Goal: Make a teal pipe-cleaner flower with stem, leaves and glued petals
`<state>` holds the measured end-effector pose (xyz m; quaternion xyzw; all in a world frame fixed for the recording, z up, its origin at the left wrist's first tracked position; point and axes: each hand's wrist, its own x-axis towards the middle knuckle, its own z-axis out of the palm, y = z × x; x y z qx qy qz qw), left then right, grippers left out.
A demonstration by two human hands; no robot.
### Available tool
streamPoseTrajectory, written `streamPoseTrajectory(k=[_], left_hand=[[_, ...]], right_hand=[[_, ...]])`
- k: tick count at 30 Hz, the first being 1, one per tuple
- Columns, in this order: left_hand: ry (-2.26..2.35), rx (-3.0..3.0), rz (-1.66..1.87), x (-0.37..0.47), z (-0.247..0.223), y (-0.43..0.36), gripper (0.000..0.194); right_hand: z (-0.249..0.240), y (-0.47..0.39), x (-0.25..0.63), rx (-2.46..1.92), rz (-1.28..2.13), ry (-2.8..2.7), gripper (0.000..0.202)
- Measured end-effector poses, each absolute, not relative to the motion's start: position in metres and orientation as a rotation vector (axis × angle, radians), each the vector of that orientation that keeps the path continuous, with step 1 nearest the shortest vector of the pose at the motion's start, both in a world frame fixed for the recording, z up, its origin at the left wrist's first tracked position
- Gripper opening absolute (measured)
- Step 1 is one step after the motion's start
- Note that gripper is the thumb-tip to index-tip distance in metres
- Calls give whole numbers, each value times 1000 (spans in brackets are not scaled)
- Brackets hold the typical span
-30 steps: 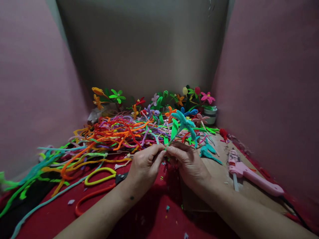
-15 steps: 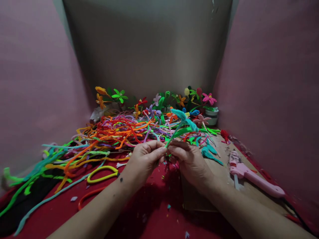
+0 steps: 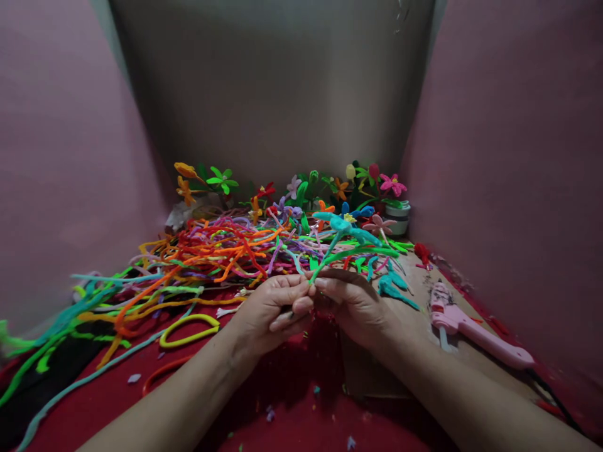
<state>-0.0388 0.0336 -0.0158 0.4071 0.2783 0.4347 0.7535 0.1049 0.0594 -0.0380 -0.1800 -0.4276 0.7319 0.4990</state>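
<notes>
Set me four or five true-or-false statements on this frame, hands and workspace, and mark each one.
1. The left hand and right hand meet at the green stem. True.
2. The pink glue gun is in the right hand. False: it lies on the cardboard.
3. A yellow handle loop lies on the red cloth. True.
4. The white pot stands at the back left. False: it stands at the back right.
5. The flower above the hands is turquoise. True.
</notes>
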Motion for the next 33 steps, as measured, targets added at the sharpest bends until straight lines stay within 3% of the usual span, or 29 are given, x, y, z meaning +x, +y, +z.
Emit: streamPoseTrajectory(k=[10,18,28,33], left_hand=[[1035,1304,1050,-35,-9,31,28],[1454,2221,1301,-31,-24,23,11],[1128,1574,1180,-32,-3,25,28],[826,1194,978,-38,-7,29,24]], right_hand=[[-36,58,103,-595,1708,-851,12],[-39,53,101,-659,1515,-970,6],[-39,55,101,-575,1634,-979,5],[-38,56,103,-449,1704,-1039,9]])
